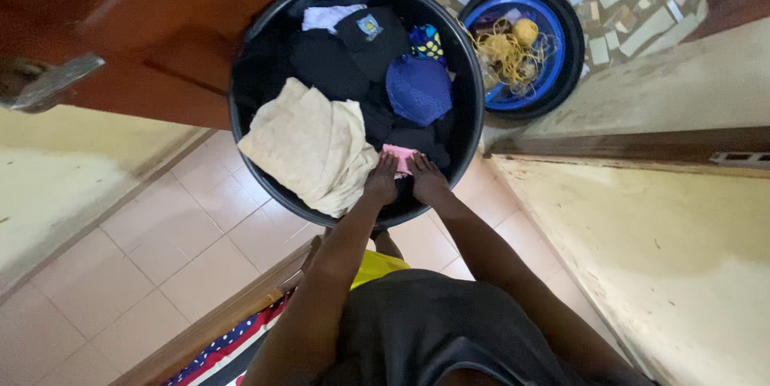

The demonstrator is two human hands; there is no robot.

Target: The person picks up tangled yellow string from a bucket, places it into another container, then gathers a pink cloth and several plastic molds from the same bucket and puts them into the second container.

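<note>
- Left hand [382,179] and right hand [427,180] were side by side at the near rim of a big black tub [255,29], fingers reaching down into it.
- Both hands were on a small pink cloth [399,154] lying at the near edge of the pile, just inside the rim. Left fingers covered its left edge, right fingers its right edge.
- Could not tell whether either hand had actually closed on the pink cloth or was only pressing on it; fingertips were hidden against the fabric.
- Tub was packed with laundry: a large cream cloth [309,145] draped over the near-left rim, touching the left hand; a blue patterned cloth [419,88] just beyond the pink one; black garments [329,61] in the middle; a white piece [329,16] at the far side.
- Behind the tub, just to the right, sat a blue basin [557,57] inside a black rim, holding a yellowish tangle of netting [505,53].
- Tub stood on a pale tiled floor [160,250], next to a dark red door [160,1] on the left and a yellowed wall [666,258] on the right.
</note>
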